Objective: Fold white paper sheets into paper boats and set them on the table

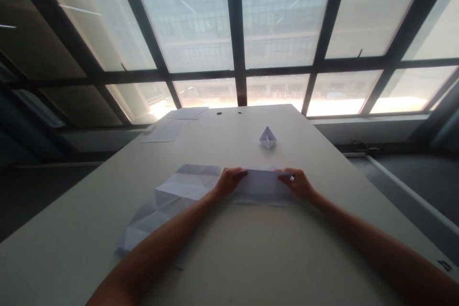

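A white sheet of paper [263,186] is held by its two sides in front of me, its upper edge raised off the white table. My left hand [229,180] pinches its left upper corner between thumb and fingers. At the right upper corner my right hand [297,182] grips the same sheet; something small and white shows at that hand. Left of my left hand, and partly behind my forearm, lies a creased sheet of paper [179,191] with a grid of fold lines. Beyond my hands a folded paper boat [267,138] stands on the table.
Flat white sheets [167,131] lie at the far left of the long white table [258,258]. Two small dark round spots, one a disc [219,113], show near its far end. Tall framed windows [201,19] rise behind it.
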The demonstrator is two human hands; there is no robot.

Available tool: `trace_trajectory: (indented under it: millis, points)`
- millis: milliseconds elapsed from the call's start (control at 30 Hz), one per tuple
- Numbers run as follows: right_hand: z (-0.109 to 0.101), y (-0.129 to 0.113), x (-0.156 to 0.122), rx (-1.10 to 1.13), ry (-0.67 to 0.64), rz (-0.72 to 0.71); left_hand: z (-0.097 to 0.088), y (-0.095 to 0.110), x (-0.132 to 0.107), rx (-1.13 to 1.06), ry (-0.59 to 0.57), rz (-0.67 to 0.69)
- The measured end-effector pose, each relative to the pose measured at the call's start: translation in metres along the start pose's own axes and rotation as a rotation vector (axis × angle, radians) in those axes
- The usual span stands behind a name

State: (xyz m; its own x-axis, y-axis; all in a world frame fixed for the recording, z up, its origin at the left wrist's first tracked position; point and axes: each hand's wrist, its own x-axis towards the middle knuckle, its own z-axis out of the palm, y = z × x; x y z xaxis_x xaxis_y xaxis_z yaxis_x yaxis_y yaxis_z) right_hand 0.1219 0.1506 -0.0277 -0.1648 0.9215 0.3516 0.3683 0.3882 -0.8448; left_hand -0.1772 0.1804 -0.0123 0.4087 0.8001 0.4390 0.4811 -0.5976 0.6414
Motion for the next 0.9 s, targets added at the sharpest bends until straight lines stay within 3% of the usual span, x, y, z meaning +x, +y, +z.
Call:
trace_trajectory:
  millis: [167, 333, 467, 567, 633, 800, 900]
  points:
    - [0.011, -0.01, 0.0, 0.182, 0.266, 0.019, 0.003, 0.006, 0.002, -0.263, 0.17, -0.115]
    - [0.022, -0.012, -0.003, 0.252, 0.321, 0.146, 0.009, 0.005, 0.005, -0.4, 0.223, -0.193]
    - [0.021, -0.006, -0.002, 0.178, 0.313, 0.232, 0.011, 0.0, 0.006, -0.256, 0.29, -0.262]
    - [0.021, -0.001, -0.001, 0.086, 0.24, 0.281, 0.01, 0.002, 0.003, 0.001, 0.318, -0.144]
    - [0.023, 0.001, -0.001, 0.03, 0.198, 0.277, 0.01, 0.008, 0.0, 0.172, 0.17, -0.005]
    - [0.025, -0.005, -0.004, -0.266, 0.132, 0.193, 0.016, 0.02, -0.01, 0.341, -0.429, 0.212]
    - [0.027, -0.014, -0.011, -0.613, 0.103, 0.076, 0.019, 0.021, -0.013, 0.39, -0.571, 0.241]
